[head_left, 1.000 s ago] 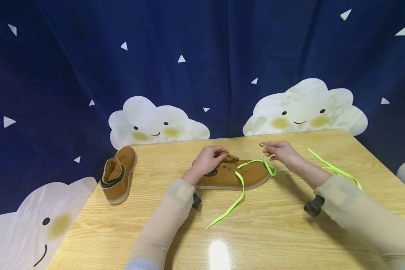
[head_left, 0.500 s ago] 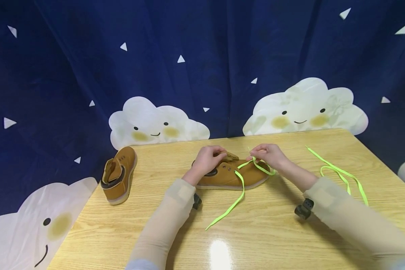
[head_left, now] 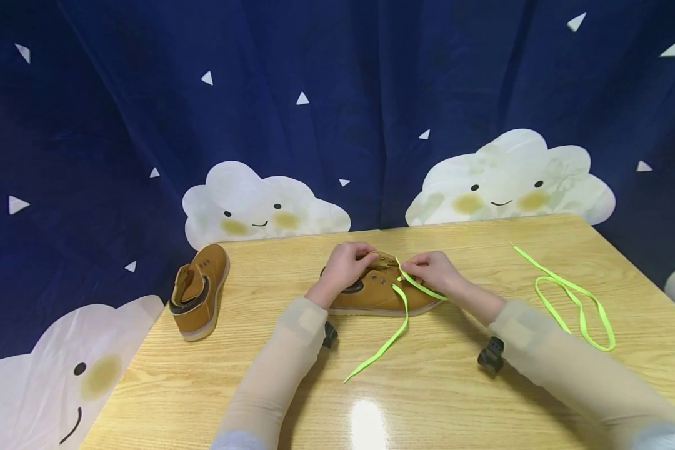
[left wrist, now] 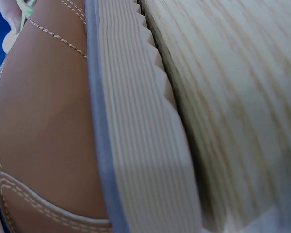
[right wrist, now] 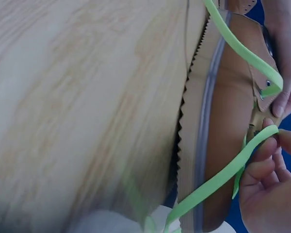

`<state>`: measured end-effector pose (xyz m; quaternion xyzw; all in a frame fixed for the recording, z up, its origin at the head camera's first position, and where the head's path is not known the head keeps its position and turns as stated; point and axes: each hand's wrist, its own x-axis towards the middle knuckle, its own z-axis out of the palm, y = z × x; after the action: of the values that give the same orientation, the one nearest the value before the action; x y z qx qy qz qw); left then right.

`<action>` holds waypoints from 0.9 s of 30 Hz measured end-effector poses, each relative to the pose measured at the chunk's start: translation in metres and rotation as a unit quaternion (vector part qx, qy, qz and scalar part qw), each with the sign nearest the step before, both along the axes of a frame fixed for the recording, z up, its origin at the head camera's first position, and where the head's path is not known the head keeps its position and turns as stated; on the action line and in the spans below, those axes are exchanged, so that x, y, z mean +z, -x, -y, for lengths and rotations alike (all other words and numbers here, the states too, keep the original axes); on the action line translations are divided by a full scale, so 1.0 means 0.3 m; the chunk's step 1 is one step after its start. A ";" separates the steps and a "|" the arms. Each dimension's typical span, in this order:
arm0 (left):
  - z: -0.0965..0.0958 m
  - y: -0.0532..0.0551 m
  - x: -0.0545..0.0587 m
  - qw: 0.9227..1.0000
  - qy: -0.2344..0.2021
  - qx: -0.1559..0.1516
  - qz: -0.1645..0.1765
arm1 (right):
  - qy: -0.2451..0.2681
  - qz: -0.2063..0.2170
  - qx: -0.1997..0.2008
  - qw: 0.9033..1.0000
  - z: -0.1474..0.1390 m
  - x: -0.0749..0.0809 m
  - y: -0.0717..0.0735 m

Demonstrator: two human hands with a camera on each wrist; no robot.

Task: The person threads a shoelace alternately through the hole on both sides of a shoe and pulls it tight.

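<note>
A brown shoe (head_left: 371, 301) lies on the table with its toe to the right. My left hand (head_left: 344, 267) pinches the shoe's raised far eyelet flap (head_left: 384, 258) between thumb and fingers. Close beside that flap, my right hand (head_left: 434, 271) pinches a neon green shoelace (head_left: 425, 289) near its tip. From a near-side eyelet, the lace's other end (head_left: 390, 340) trails onto the table. The right wrist view shows the held lace (right wrist: 216, 180) crossing the shoe's side, right fingertips at the flap. Shoe upper (left wrist: 48, 111) and sole fill much of the left wrist view.
A second brown shoe (head_left: 202, 290) without a lace in its eyelets stands at the table's left side. Another neon green shoelace (head_left: 575, 289) lies looped on the right, behind the right forearm. A dark blue curtain (head_left: 371, 112) with cloud prints hangs behind the wooden table (head_left: 450, 387).
My right hand has moved left from beyond the toe to the eyelet flap, bringing the lace tip along. The left hand stays on the flap. More of the loose lace shows at right.
</note>
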<state>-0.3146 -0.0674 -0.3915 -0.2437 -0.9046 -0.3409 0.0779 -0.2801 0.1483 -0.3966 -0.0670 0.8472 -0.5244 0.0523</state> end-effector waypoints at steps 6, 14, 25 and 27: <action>-0.002 0.002 0.000 1.000 0.005 -0.001 -0.002 | -0.028 -0.007 0.001 1.000 0.015 -0.015 0.003; -0.002 0.000 0.003 1.000 0.001 -0.005 -0.005 | -0.063 -0.026 -0.002 0.998 0.034 -0.018 0.015; 0.002 -0.003 0.002 1.000 0.005 -0.029 -0.008 | -0.074 -0.063 -0.048 0.994 0.074 -0.024 0.022; 0.005 -0.003 0.002 1.000 0.008 -0.029 -0.006 | -0.078 -0.069 -0.049 0.993 0.078 -0.029 0.022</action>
<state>-0.3139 -0.0689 -0.3909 -0.2729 -0.8994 -0.3338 0.0714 -0.2867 0.1250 -0.4052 -0.0570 0.8894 -0.4529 -0.0267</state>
